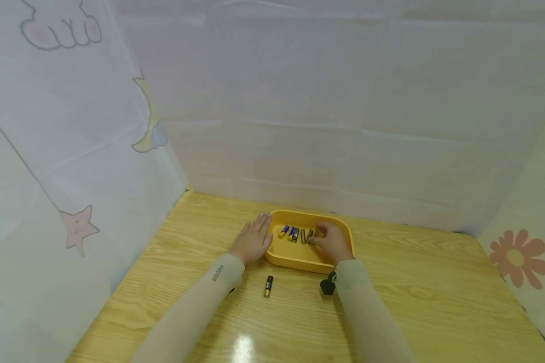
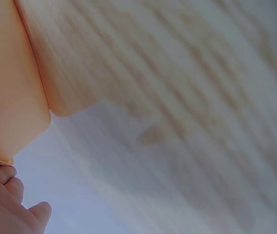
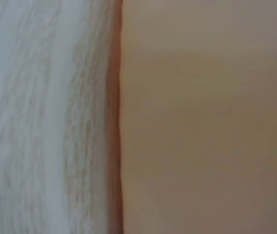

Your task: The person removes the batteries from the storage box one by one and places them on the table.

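Note:
A yellow tray [image 1: 295, 260] sits near the back of the table with a row of several small batteries in it, among them a blue-and-gold battery [image 1: 283, 231] at the left end. My left hand [image 1: 251, 241] lies against the tray's left side, fingers extended along the rim; the left wrist view shows that hand [image 2: 7, 204] touching the tray edge [image 2: 11, 58]. Inside the tray, my right hand [image 1: 333, 243] pinches the battery [image 1: 316, 234] at the row's right end between thumb and fingers. The right wrist view holds only the tray's wall [image 3: 202, 122], with no hand visible.
One black-and-gold battery [image 1: 268, 286] lies on the wooden table [image 1: 436, 287] in front of the tray, between my forearms. A dark wrist device [image 1: 328, 285] hangs by my right cuff. Sheets printed with drawings [image 1: 300, 101] enclose the table at the back and sides.

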Motion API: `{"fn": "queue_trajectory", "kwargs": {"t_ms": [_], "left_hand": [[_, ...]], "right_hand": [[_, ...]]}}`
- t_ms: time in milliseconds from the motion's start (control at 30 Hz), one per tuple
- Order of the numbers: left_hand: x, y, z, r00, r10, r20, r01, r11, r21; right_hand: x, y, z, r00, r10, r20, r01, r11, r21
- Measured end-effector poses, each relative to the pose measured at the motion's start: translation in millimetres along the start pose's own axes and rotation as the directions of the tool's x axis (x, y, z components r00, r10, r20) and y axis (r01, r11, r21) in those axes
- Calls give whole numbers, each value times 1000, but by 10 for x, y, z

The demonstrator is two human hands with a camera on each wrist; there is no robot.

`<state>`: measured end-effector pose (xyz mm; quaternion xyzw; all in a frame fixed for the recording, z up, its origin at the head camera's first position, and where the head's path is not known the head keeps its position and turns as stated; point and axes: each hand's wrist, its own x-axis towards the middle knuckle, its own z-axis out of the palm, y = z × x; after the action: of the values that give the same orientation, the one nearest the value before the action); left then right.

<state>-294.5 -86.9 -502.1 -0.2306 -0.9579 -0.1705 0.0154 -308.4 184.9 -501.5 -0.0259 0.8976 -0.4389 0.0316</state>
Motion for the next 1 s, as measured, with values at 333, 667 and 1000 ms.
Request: {"fn": "queue_trajectory", "kwargs": {"t_ms": [333,667,1000], "left_hand": [[12,-12,8,1000,11,-1,-11,1000,-6],[5,-13,14,1000,6,-1,-6,1000,-3],[-3,-18,12,1000,8,-1,-8,1000,-16]], "right_hand": [[17,44,25,1000,-11,15,12,995,-104],[44,24,23,999,-46,30,51,972,-230],[21,-10,43,999,-42,29,48,966,-255]]}}
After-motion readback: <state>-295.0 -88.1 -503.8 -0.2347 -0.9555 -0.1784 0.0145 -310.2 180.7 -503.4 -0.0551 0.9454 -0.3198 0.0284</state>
